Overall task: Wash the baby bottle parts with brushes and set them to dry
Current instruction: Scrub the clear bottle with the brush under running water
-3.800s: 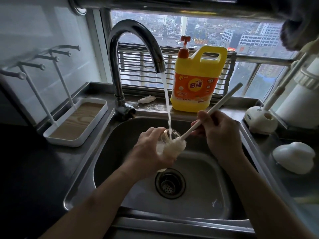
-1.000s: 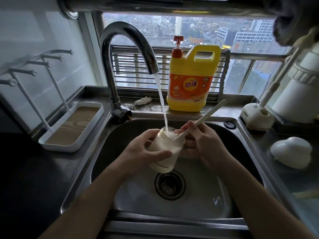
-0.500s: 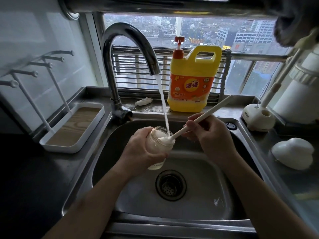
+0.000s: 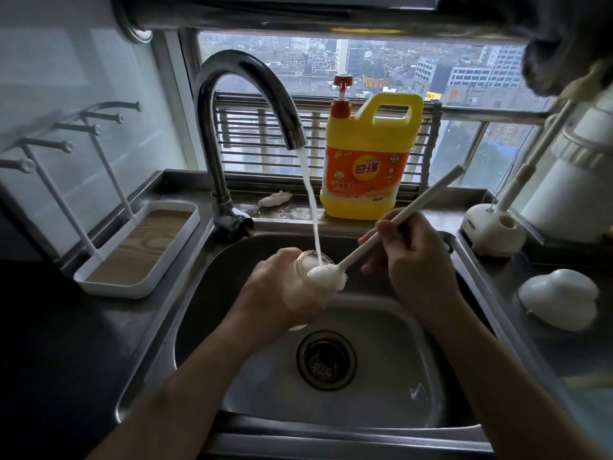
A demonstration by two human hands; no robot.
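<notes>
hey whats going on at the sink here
A person is washing a baby bottle under the running tap. The left hand grips the bottle over the sink, and the right hand holds a brush by its handle, with the sponge head at the bottle's mouth, where the water lands. A drying rack stands left of the sink.

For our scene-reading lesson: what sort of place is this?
Probably a home kitchen: a steel sink with a running tap, a detergent jug on the sill behind it, and a drying rack beside the sink.
</notes>
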